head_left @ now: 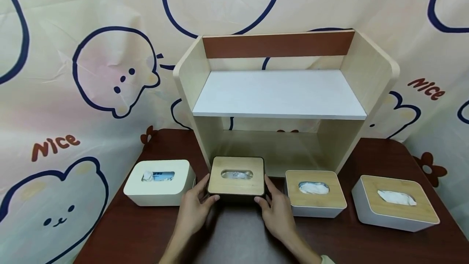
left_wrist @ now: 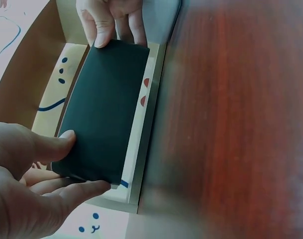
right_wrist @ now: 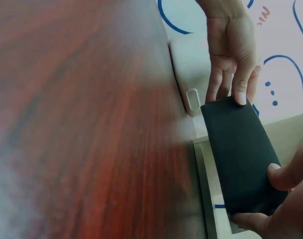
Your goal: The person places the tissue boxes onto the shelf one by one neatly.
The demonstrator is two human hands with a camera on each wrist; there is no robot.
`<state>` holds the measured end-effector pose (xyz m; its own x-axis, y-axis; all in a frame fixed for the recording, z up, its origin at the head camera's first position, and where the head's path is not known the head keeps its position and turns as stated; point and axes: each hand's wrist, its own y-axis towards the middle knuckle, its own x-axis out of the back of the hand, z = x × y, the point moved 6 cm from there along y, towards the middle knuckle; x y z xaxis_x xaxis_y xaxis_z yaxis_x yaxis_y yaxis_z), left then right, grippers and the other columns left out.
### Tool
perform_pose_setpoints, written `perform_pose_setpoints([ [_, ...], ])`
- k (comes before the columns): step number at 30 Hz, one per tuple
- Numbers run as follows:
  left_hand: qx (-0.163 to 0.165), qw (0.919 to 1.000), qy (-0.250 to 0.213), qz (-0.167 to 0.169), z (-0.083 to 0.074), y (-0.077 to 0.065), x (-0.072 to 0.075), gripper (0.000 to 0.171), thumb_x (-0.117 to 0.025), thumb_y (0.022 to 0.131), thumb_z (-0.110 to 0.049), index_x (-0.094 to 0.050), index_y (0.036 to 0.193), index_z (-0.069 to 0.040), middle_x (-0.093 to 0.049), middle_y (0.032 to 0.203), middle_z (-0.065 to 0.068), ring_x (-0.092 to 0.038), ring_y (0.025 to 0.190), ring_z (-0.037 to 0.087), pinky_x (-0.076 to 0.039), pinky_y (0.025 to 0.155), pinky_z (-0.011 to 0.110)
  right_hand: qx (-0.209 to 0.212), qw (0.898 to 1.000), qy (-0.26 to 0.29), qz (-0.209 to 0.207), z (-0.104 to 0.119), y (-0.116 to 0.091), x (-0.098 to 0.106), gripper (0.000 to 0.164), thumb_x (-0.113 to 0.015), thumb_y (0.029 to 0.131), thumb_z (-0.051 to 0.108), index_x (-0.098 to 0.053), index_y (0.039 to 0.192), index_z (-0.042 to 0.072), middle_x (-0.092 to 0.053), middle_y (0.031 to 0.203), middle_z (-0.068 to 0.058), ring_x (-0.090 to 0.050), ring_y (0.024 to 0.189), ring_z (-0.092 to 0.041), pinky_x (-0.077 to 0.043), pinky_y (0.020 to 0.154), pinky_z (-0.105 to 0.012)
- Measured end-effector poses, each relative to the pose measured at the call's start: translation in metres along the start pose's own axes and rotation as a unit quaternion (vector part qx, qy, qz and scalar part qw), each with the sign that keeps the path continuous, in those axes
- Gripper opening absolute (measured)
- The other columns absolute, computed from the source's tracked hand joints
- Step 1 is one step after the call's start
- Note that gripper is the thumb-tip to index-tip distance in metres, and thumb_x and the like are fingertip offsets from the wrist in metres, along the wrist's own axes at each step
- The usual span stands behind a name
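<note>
Left hand (head_left: 194,211): pinching the left end of the black tissue box (head_left: 236,186), so it's closed down only to about the width of that end; thumb on the dark front face, fingers at the side.
Right hand (head_left: 279,215): pretty much the mirror image, thumb and fingers pinching the other end.
Black tissue box: lower middle of the frame, wood-look lid facing up. Both wrist views show a strip of the shelf between box and table (head_left: 351,243), so it looks held up off the wood.
Shelf (head_left: 278,93): big two-tier thing in the upper middle, right behind the box; its pale side panels hem in the lower bay left and right.
White tissue box (head_left: 157,190): lower left, just beside the left hand, kinda tight there.
Wood-lid box (head_left: 314,201): right of centre, crowding the right hand.
Far-right box (head_left: 397,205): lower right, also wood-topped, well apart from the hands.
Backdrop (head_left: 117,72): cartoon-bear sheet covering the upper left and most of the background.
Arms: both come up from the bottom edge, angled in toward each other, with a bit of pale sleeve (head_left: 327,260) by the right wrist.
</note>
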<state>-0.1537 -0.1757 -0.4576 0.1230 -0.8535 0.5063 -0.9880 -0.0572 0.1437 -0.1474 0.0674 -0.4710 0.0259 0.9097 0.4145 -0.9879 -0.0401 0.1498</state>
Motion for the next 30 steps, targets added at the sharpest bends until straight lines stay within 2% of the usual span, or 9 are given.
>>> perform_pose_setpoints([
  [9, -0.006, 0.9992, -0.013, -0.039, -0.001, 0.021, -0.002, 0.073, -0.082, 0.09, 0.005, -0.053, 0.157, -0.001, -0.059, 0.152, 0.024, -0.065, 0.132, 0.037, -0.06, 0.1, 0.041, -0.008, 0.998, 0.042, -0.048, -0.005, 0.018, -0.009, 0.073, -0.073, 0.099, -0.002, -0.039, 0.164, 0.0, -0.038, 0.169, -0.024, -0.073, 0.092, -0.04, -0.056, 0.108, -0.045],
  [11, -0.011, 0.9986, -0.021, -0.048, -0.001, 0.025, -0.002, 0.072, -0.081, 0.09, 0.006, -0.054, 0.156, -0.001, -0.059, 0.152, 0.024, -0.065, 0.132, 0.037, -0.06, 0.099, 0.041, -0.005, 0.997, 0.04, -0.059, -0.005, 0.022, -0.01, 0.072, -0.073, 0.099, -0.002, -0.04, 0.163, -0.002, -0.039, 0.169, -0.024, -0.07, 0.119, -0.043, -0.058, 0.105, -0.046],
  [12, -0.014, 0.9982, -0.024, -0.053, -0.002, 0.027, -0.003, 0.071, -0.081, 0.091, 0.007, -0.054, 0.156, -0.001, -0.059, 0.152, 0.024, -0.065, 0.132, 0.038, -0.06, 0.099, 0.041, -0.008, 0.997, 0.042, -0.063, -0.006, 0.024, -0.011, 0.072, -0.073, 0.099, -0.001, -0.04, 0.163, -0.002, -0.039, 0.169, -0.024, -0.073, 0.107, -0.044, -0.059, 0.103, -0.045],
  [16, -0.025, 0.9968, -0.037, -0.067, -0.002, 0.034, -0.007, 0.068, -0.08, 0.091, 0.007, -0.056, 0.154, 0.0, -0.06, 0.15, 0.025, -0.065, 0.132, 0.039, -0.06, 0.1, 0.043, -0.009, 0.996, 0.049, -0.078, -0.005, 0.032, -0.01, 0.07, -0.071, 0.1, -0.002, -0.04, 0.163, -0.003, -0.038, 0.17, -0.022, -0.054, 0.142, -0.043, -0.057, 0.107, -0.05],
  [19, -0.029, 0.9955, -0.045, -0.078, -0.001, 0.039, -0.011, 0.067, -0.081, 0.09, 0.007, -0.057, 0.153, 0.0, -0.061, 0.149, 0.026, -0.065, 0.133, 0.039, -0.059, 0.101, 0.045, -0.017, 0.994, 0.061, -0.086, -0.006, 0.038, -0.01, 0.069, -0.07, 0.101, -0.002, -0.04, 0.164, 0.0, -0.038, 0.169, -0.022, -0.075, 0.107, -0.035, -0.052, 0.111, -0.054],
  [21, -0.03, 0.9949, -0.046, -0.085, -0.001, 0.042, -0.013, 0.067, -0.081, 0.09, 0.007, -0.058, 0.152, 0.0, -0.062, 0.148, 0.026, -0.065, 0.132, 0.039, -0.06, 0.1, 0.045, -0.021, 0.994, 0.058, -0.093, -0.007, 0.041, -0.009, 0.068, -0.07, 0.101, -0.001, -0.041, 0.163, 0.002, -0.042, 0.166, -0.025, -0.064, 0.066, -0.016, -0.053, 0.11, -0.054],
  [24, -0.025, 0.9942, -0.049, -0.093, -0.001, 0.047, -0.016, 0.065, -0.081, 0.091, 0.007, -0.059, 0.152, 0.0, -0.063, 0.147, 0.026, -0.066, 0.131, 0.038, -0.06, 0.1, 0.046, -0.032, 0.993, 0.047, -0.103, -0.009, 0.046, -0.009, 0.068, -0.071, 0.101, 0.002, -0.043, 0.163, 0.004, -0.056, 0.152, -0.031, -0.024, 0.045, -0.003, -0.063, 0.091, -0.04],
  [26, -0.018, 0.9939, -0.046, -0.099, -0.001, 0.049, -0.018, 0.064, -0.081, 0.091, 0.005, -0.06, 0.151, -0.001, -0.064, 0.146, 0.025, -0.067, 0.13, 0.038, -0.061, 0.099, 0.045, -0.039, 0.993, 0.043, -0.107, -0.011, 0.05, -0.009, 0.067, -0.071, 0.101, 0.003, -0.044, 0.163, 0.005, -0.075, 0.113, -0.032, -0.021, 0.044, -0.001, -0.055, 0.065, -0.028],
  [30, -0.006, 0.9931, -0.034, -0.112, -0.001, 0.055, -0.022, 0.061, -0.082, 0.092, 0.002, -0.062, 0.15, -0.003, -0.067, 0.142, 0.025, -0.07, 0.125, 0.037, -0.062, 0.098, 0.047, -0.048, 0.991, 0.058, -0.112, -0.015, 0.058, -0.009, 0.066, -0.07, 0.101, 0.001, -0.045, 0.162, 0.003, -0.058, 0.063, -0.015, -0.019, 0.046, -0.005, -0.026, 0.047, -0.022],
])
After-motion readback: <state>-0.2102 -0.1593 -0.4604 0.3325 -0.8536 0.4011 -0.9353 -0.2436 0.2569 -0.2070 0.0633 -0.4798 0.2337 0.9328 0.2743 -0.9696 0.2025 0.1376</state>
